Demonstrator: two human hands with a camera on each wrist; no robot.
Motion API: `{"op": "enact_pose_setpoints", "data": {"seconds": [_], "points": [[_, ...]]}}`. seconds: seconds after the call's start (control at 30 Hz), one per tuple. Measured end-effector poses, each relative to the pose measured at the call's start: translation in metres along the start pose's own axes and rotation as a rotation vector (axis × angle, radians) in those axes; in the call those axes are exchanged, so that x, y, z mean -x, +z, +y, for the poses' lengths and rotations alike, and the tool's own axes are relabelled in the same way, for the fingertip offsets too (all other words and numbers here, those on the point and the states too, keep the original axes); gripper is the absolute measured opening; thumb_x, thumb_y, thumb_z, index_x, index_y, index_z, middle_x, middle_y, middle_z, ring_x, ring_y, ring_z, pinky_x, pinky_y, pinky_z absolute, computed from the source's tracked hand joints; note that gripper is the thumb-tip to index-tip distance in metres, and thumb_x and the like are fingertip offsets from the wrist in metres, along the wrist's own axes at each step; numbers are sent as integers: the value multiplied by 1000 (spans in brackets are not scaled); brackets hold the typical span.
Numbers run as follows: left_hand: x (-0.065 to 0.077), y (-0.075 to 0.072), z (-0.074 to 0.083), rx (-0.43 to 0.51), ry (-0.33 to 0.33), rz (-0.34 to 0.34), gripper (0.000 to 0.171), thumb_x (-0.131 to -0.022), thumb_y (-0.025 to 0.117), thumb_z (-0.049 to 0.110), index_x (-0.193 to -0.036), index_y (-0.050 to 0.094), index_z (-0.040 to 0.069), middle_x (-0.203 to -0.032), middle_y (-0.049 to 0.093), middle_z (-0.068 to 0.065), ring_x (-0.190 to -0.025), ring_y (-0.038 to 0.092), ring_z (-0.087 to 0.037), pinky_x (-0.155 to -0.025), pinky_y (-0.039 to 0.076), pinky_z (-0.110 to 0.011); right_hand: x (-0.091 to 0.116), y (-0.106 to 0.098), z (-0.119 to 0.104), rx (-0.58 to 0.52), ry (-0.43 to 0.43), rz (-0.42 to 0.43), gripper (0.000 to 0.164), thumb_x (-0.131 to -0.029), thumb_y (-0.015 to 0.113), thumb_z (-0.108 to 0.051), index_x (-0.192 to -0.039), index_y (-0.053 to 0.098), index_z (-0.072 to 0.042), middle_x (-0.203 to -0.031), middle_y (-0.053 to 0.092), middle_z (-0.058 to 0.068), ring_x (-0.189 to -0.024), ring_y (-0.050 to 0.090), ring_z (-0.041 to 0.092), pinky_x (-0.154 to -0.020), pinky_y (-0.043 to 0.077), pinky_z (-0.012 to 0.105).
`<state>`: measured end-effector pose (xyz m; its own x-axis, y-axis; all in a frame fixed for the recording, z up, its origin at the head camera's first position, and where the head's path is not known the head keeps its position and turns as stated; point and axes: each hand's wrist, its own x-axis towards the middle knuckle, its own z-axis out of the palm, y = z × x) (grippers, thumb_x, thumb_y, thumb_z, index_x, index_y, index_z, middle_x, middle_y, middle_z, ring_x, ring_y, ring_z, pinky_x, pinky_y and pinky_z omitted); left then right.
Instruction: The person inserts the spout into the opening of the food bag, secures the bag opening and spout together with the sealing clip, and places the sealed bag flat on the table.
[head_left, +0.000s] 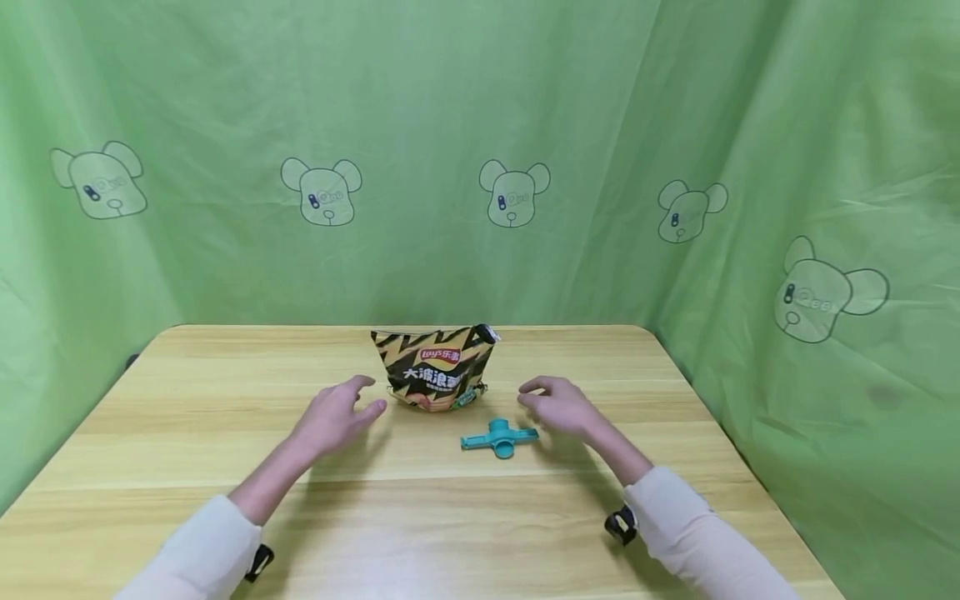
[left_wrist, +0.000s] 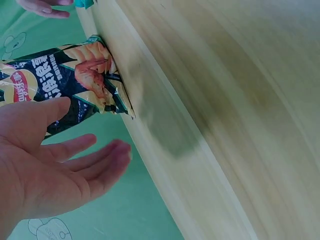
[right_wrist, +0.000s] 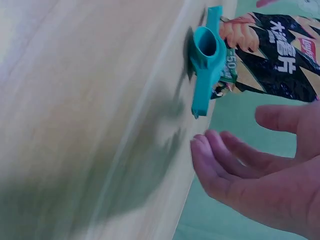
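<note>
Glossy, crinkled chip bag [head_left: 432, 367] upright on the wood-grained table [head_left: 420, 517], teal cross-shaped clip [head_left: 500, 437] near its five o'clock; left hand [head_left: 336, 417] hovering at its eight, right hand [head_left: 558, 406] at the clip's two, fingers loosely open

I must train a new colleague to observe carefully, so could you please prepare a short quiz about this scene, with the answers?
1. Multiple choice: which hand is nearer to the teal plastic clip with a round spout? A) left; B) right.
2. True or false: the black-and-yellow printed snack bag of crinkled film is held by neither hand.
3. Fill in: behind the pale wood-grain table hangs a wrinkled ____ curtain printed with outlined animal heads.

Key
1. B; the right hand is close to one end of the clip.
2. True; neither the left hand nor the right hand has its fingers around the bag.
3. Green.
</note>
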<state>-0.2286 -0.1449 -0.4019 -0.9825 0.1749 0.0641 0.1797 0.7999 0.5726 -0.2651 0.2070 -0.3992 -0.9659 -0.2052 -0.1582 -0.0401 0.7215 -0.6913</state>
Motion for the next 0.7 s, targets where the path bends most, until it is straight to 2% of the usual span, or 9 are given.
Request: {"op": "enact_pose_setpoints", "data": {"seconds": [0.1,0.23,0.43,0.6,0.7], "points": [[-1,2,3,34,-16,-6,55,-101,62,32,-143,50,-1,-131,62,-31,-116,64,-45,-96,57,-55,-1,-6,0,-95,29,-105,50,-101,57,-24,-140,51,8,-106,69,20,-87,66,25,-81,58,41],[-4,5,7,61,-33,-34,53,-100,63,30,-140,53,-2,-120,68,-28,-105,68,-38,-86,61,-48,-2,-11,2,-176,61,-218,49,-102,56,-19,-138,47,14,-103,66,20,-88,62,25,-88,58,44],[-9,12,15,161,-77,-130,49,-100,62,33,-136,57,1,-114,71,-19,-97,70,-28,-81,61,-42,-3,-12,7,-220,69,-259,44,-103,55,-19,-131,51,15,-113,64,25,-100,66,31,-96,57,46],[-15,19,23,330,-112,-225,43,-101,61,28,-134,60,0,-103,71,-17,-89,69,-28,-76,61,-41,-5,-9,13,-282,102,-301,42,-103,55,-17,-129,53,14,-113,61,22,-98,64,26,-94,58,43],[-17,24,28,411,-127,-245,39,-100,62,23,-131,61,0,-100,70,-17,-85,69,-28,-74,61,-39,-6,-7,17,-313,92,-326,41,-103,53,-14,-130,52,16,-114,62,22,-97,64,23,-92,60,41]]}}
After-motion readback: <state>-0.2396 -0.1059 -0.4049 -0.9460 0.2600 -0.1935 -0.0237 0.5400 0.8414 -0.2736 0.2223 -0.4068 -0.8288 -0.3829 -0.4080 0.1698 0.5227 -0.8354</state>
